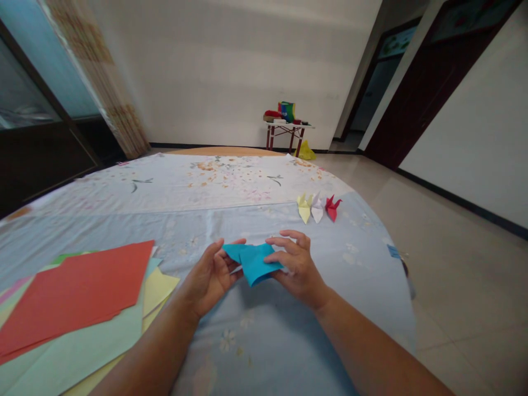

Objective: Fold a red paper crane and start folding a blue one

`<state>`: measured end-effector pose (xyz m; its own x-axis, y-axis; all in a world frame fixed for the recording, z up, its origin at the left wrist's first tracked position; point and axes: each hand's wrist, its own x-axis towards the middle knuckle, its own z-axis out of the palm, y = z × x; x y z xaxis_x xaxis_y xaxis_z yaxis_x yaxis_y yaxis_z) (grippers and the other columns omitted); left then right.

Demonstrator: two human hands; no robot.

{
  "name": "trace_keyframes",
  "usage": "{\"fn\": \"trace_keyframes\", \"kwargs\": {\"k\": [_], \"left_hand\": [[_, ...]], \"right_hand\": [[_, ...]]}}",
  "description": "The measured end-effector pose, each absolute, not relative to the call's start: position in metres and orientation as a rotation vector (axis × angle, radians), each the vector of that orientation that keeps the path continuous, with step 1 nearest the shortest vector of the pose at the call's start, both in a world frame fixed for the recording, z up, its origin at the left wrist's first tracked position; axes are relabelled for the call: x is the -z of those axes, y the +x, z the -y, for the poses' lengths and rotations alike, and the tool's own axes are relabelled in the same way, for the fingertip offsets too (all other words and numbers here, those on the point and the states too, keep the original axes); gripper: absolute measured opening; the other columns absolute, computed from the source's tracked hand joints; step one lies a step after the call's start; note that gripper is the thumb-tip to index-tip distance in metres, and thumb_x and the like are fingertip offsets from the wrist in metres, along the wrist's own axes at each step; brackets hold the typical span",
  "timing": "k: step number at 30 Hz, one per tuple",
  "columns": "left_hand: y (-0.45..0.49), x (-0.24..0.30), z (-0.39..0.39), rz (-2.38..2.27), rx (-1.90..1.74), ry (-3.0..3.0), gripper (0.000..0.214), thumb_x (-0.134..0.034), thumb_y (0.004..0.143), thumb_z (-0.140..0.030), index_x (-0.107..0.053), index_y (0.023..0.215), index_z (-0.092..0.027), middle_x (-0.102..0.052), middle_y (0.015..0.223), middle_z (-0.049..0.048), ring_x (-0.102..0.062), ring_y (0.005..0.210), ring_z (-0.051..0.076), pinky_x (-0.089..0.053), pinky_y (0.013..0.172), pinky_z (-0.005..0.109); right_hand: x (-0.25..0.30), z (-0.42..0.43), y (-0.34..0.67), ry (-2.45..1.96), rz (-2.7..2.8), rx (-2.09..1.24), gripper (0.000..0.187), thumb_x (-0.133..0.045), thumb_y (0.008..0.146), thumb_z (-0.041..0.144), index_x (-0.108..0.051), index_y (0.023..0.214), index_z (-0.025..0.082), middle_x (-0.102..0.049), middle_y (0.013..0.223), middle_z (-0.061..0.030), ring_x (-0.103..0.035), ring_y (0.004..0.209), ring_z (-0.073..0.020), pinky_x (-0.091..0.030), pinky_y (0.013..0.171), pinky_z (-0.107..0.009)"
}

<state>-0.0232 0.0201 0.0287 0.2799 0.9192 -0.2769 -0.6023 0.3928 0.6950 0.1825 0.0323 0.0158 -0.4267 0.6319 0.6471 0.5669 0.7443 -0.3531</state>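
A folded piece of blue paper [256,262] is held between both hands above the tablecloth, its lower edge curling open. My left hand [214,275] pinches its left corner, thumb on top and fingers beneath. On the other side my right hand [297,267] grips the right part, with some fingertips resting on the upper face. Beyond the hands three folded paper cranes stand side by side: a yellow crane [304,208], a white crane [317,207] and a red crane [332,208].
Left of my arm lies a stack of coloured paper sheets [82,297], red on top. A floral tablecloth [231,335] covers the round table. Against the far wall stands a small side table [284,125] with items on it, near a yellow bag [306,150].
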Motion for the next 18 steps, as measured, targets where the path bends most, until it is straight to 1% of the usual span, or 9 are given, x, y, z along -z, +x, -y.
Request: {"fn": "trace_keyframes", "kwargs": {"k": [3, 5, 8, 12, 15, 18], "left_hand": [[-0.015, -0.028, -0.015, -0.734, -1.095, 0.657, 0.031, -0.057, 0.078, -0.033, -0.063, 0.105, -0.018, -0.066, 0.103, 0.0078, -0.060, 0.092, 0.020, -0.045, 0.079, 0.030], [-0.011, -0.027, -0.012, -0.744, -1.075, 0.734, 0.034, -0.060, 0.077, -0.030, -0.061, 0.110, -0.019, -0.065, 0.107, 0.0073, -0.060, 0.088, 0.018, -0.044, 0.076, 0.027], [-0.007, -0.024, -0.010, -0.772, -1.057, 0.758, 0.036, -0.064, 0.075, -0.025, -0.060, 0.111, -0.019, -0.067, 0.099, 0.0058, -0.060, 0.078, 0.014, -0.044, 0.071, 0.023], [-0.006, -0.019, -0.010, -0.845, -1.079, 0.698, 0.035, -0.068, 0.071, -0.021, -0.063, 0.106, -0.016, -0.068, 0.088, 0.0047, -0.058, 0.068, 0.011, -0.044, 0.065, 0.021], [-0.006, -0.019, -0.011, -0.879, -1.104, 0.661, 0.038, -0.070, 0.069, -0.021, -0.063, 0.106, -0.014, -0.068, 0.085, 0.0055, -0.057, 0.065, 0.011, -0.045, 0.061, 0.020], [-0.006, -0.021, -0.010, -0.849, -1.103, 0.677, 0.039, -0.069, 0.070, -0.021, -0.062, 0.109, -0.014, -0.068, 0.086, 0.0059, -0.057, 0.066, 0.011, -0.045, 0.062, 0.020]], "right_hand": [[-0.018, -0.030, 0.181, -0.914, 2.147, -0.090, 0.011, -0.068, 0.073, 0.028, -0.066, 0.083, 0.027, -0.060, 0.113, -0.0014, -0.038, 0.116, -0.0262, -0.028, 0.096, -0.045], [-0.019, -0.030, 0.179, -0.884, 2.183, -0.109, 0.009, -0.066, 0.074, 0.029, -0.065, 0.083, 0.027, -0.062, 0.109, -0.0013, -0.040, 0.114, -0.0255, -0.027, 0.096, -0.045], [-0.019, -0.029, 0.177, -0.823, 2.232, -0.145, 0.009, -0.064, 0.077, 0.029, -0.064, 0.086, 0.026, -0.066, 0.102, -0.0008, -0.043, 0.111, -0.0238, -0.028, 0.095, -0.044], [-0.017, -0.028, 0.174, -0.772, 2.264, -0.148, 0.019, -0.064, 0.076, 0.027, -0.063, 0.094, 0.026, -0.065, 0.105, -0.0007, -0.044, 0.110, -0.0243, -0.027, 0.095, -0.044], [-0.016, -0.028, 0.173, -0.777, 2.265, -0.141, 0.024, -0.062, 0.075, 0.025, -0.062, 0.100, 0.025, -0.064, 0.107, -0.0015, -0.043, 0.109, -0.0244, -0.028, 0.095, -0.043], [-0.016, -0.029, 0.173, -0.843, 2.265, -0.142, 0.026, -0.059, 0.077, 0.022, -0.062, 0.103, 0.025, -0.062, 0.107, -0.0031, -0.043, 0.106, -0.0243, -0.028, 0.094, -0.043]]}}
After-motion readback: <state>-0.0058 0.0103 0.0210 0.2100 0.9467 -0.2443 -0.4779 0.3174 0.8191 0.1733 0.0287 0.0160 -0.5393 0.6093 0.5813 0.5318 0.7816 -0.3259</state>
